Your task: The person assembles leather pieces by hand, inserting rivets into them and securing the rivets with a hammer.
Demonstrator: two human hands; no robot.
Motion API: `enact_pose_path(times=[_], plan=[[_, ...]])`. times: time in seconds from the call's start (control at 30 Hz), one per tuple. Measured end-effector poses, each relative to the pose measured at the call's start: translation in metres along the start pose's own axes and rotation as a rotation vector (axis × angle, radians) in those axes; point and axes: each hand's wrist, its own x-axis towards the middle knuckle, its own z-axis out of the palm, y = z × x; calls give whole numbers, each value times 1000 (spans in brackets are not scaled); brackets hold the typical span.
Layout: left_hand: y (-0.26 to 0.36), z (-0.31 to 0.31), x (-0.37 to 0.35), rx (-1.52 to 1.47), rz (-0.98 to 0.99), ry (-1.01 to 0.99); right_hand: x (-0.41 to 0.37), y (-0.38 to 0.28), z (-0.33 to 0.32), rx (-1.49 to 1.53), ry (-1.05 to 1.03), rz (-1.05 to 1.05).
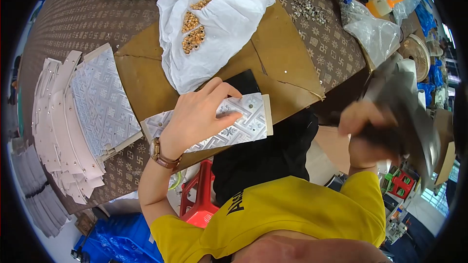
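Note:
My left hand (202, 117) lies across a silver-patterned panel (239, 134), its thumb and index finger apart on top of small studs. The panel rests on brown cardboard (287, 63), with a black pad (246, 83) partly under its far edge. Raised at the right, my right hand (370, 129) is wrapped round a dark tool (404, 112), badly smeared by motion; its exact shape is unclear. Beyond the panel, a white cloth (219, 24) bears heaps of gold-coloured studs (193, 39).
Patterned panels (105, 102) and pale studded strips (58, 122) are stacked at the left. Silver studs (309, 9), a plastic bag (373, 34) and a glue bottle (382, 6) lie at the far right. A red stool (197, 204) stands below the table edge.

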Motion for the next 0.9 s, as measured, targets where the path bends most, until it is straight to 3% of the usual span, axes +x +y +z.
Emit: enact_pose_path(times=[0.07, 0.13, 0.17, 0.27, 0.33, 0.37, 0.4, 0.5, 0.57, 0.6, 0.67, 0.8, 0.9], plan=[[0, 0, 0, 0, -10, 7, -16, 40, -2, 328, -252, -401], [0, 0, -2, 4, -17, 22, 4, 1, 36, -654, -440, 171], [0, 1, -3, 5, -15, 28, 6, 7, 35, -658, -442, 163], [-1, 0, -1, 11, 4, 38, 22, 29, 28, -696, -416, -9], [4, -4, -3, -45, -46, -3, 29, 22, 22, -726, -150, 310], [5, -8, -1, -64, -65, -12, 37, 27, 15, -729, -148, 300], [1, -11, 0, -57, -58, -2, 46, 36, 7, -878, -54, 167], [-24, -29, -8, -592, -158, 99, 72, 57, 3, -1045, 78, -90], [-32, -44, -12, -795, -145, 421, 84, 65, 4, -1094, 140, -290], [-48, -57, -10, -787, -142, 423, 90, 61, 12, -1089, 145, -296], [-84, -81, 3, -1764, 445, -301, 105, 48, 50, -936, 66, -538], [-93, -61, -2, -1957, 457, -227, 140, 68, 121, -747, -143, -656], [-99, -58, 2, -1971, 444, -290, 172, 93, 152, -799, -180, -630]])
